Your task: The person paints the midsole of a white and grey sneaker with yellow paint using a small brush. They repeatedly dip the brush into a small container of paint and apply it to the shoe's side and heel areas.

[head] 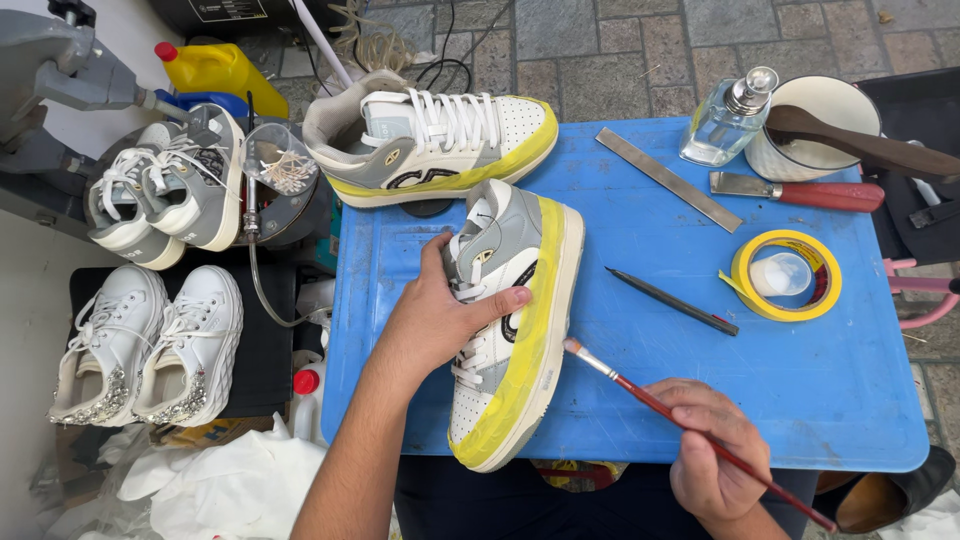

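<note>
My left hand grips a white and grey sneaker lying on its side on the blue table, its midsole wrapped in yellow masking tape. My right hand holds a thin red-handled paintbrush whose bristle tip touches the sole edge near the shoe's middle. A matching taped sneaker stands upright at the table's far left corner.
On the table lie a black pencil, a yellow tape roll, a metal ruler, a red-handled knife, a glass bottle and a white bowl with a wooden tool. Two more sneaker pairs sit left.
</note>
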